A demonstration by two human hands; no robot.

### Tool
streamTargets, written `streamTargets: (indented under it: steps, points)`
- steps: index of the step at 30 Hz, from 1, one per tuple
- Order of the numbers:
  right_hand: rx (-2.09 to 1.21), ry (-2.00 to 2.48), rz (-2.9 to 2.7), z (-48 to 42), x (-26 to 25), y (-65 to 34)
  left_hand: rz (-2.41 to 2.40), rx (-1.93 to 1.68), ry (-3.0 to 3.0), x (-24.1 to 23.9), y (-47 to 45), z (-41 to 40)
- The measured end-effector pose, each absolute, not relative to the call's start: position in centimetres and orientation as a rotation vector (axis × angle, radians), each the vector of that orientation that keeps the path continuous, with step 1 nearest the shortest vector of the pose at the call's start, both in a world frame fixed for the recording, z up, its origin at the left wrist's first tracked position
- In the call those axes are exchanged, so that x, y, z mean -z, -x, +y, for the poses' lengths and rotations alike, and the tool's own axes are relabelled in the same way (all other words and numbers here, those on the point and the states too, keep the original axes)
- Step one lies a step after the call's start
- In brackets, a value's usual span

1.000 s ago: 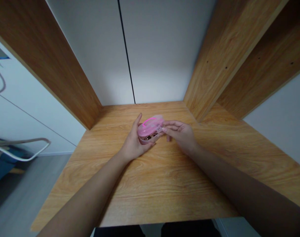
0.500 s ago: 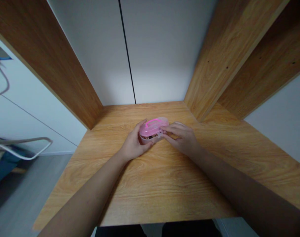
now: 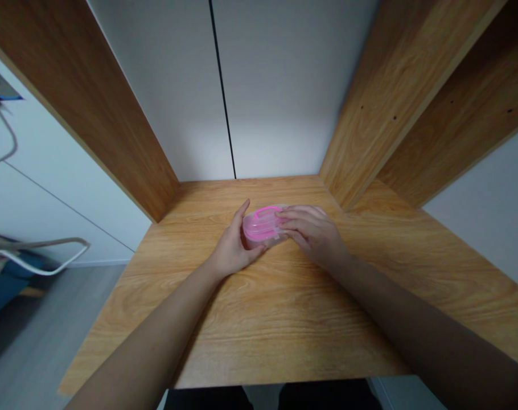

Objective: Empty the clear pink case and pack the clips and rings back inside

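Observation:
A small oval plastic box [image 3: 259, 244] with a clear body stands on the wooden desk, and a translucent pink lid [image 3: 262, 226] with a brighter pink handle lies over its top. My left hand [image 3: 234, 244] curves around the left end, its thumb along the near side and fingers at the far side. At the right end, my right hand [image 3: 312, 232] has its fingers over the lid and its thumb low by the front edge. The lid sits flat, and what is inside cannot be made out.
The wooden desk [image 3: 259, 330] is bounded by a white back panel [image 3: 280, 114] and wooden uprights at left [image 3: 126, 136] and right [image 3: 370, 119]. A white curved tube [image 3: 49, 272] and a blue item [image 3: 11, 290] are beyond its left edge.
The lid's front edge has come down over the gap where dark contents showed. My right fingers have moved from the front edge onto the lid; my left fingers have lifted slightly.

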State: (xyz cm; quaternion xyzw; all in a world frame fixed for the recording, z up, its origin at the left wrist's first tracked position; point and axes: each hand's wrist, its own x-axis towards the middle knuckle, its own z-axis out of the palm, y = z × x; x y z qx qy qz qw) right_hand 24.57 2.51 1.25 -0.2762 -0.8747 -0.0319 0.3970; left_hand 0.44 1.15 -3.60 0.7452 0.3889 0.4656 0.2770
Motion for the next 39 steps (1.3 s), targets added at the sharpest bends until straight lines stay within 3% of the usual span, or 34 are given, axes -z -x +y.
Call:
streamTargets:
  steps: [13,26,39]
  points:
    - [0.266,0.844,-1.714,2.7,-1.1,-25.5,0.891,-1.191,-1.905,2.7,-0.7,0.9]
    - [-0.394,0.916,-2.065,4.1,0.3,-25.9,0.974,-1.215,-1.967,3.1,-0.5,1.2]
    - [-0.409,0.84,-2.16,4.1,0.4,-25.9,1.084,-1.2,-2.109,3.0,0.0,1.3]
